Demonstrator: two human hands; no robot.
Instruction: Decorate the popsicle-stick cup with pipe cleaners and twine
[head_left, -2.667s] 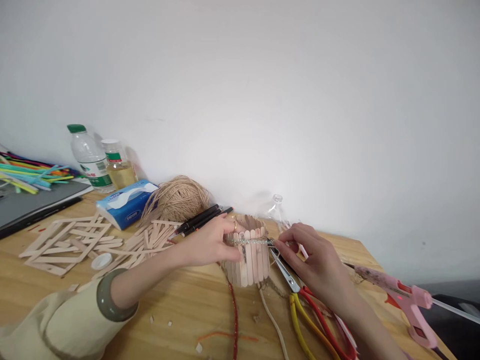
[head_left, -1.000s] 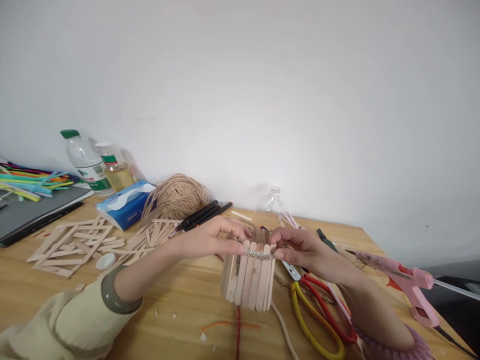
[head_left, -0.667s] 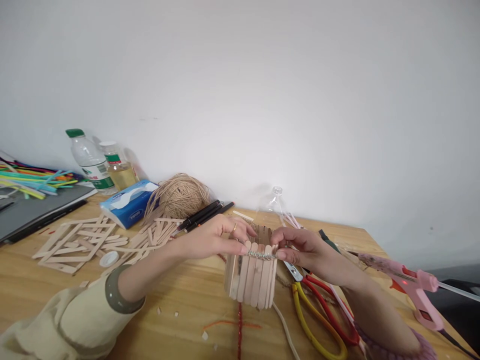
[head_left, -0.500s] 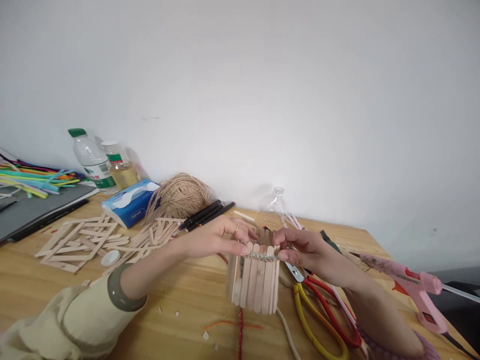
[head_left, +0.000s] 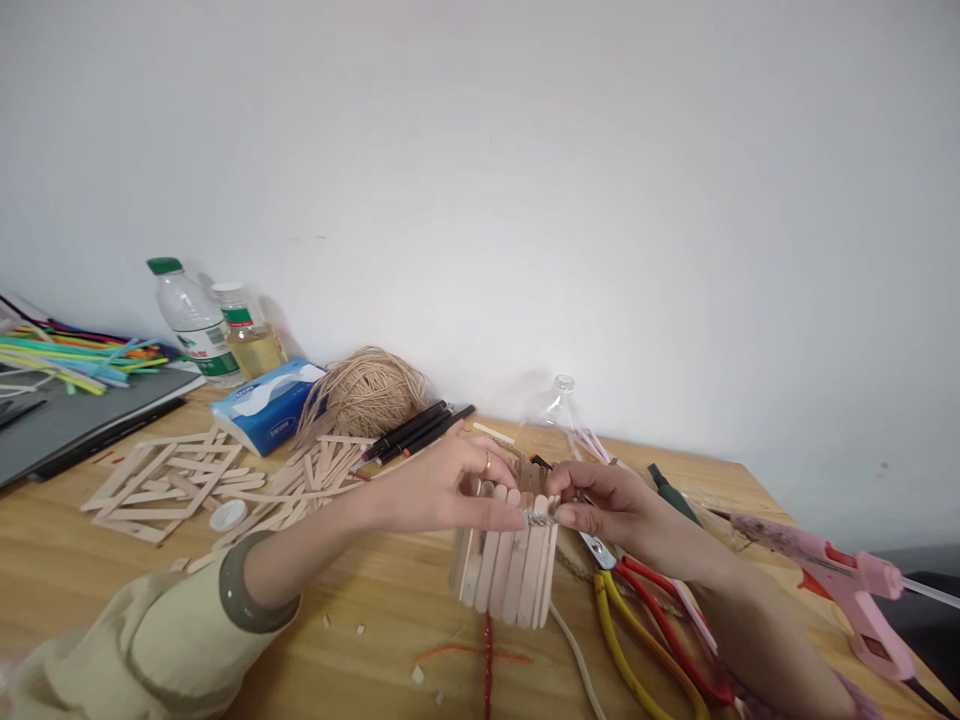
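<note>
A small round cup of upright popsicle sticks (head_left: 506,570) is held up between both hands. My left hand (head_left: 461,485) grips its upper left side, the thumb lying along the front over a silvery braided cord (head_left: 538,518). At the right edge of the rim, my right hand (head_left: 600,500) pinches the cup and the cord's end between thumb and fingers. Below the cup lie a dark red cord (head_left: 488,670) and a thin orange strip (head_left: 457,650). Scissors with red and yellow handles (head_left: 622,620) rest beside my right wrist.
Loose popsicle sticks (head_left: 180,480), a twine ball (head_left: 371,395), black markers (head_left: 409,430) and a tissue pack (head_left: 270,405) lie left. Two bottles, one green-capped (head_left: 196,335), stand behind. A pink glue gun (head_left: 847,575) lies right. A cut clear bottle top (head_left: 559,405) is near the wall.
My left thumb has slid right along the cord on the cup's front, closer to my right thumb. My right hand keeps its pinch at the rim. The view has shifted slightly.
</note>
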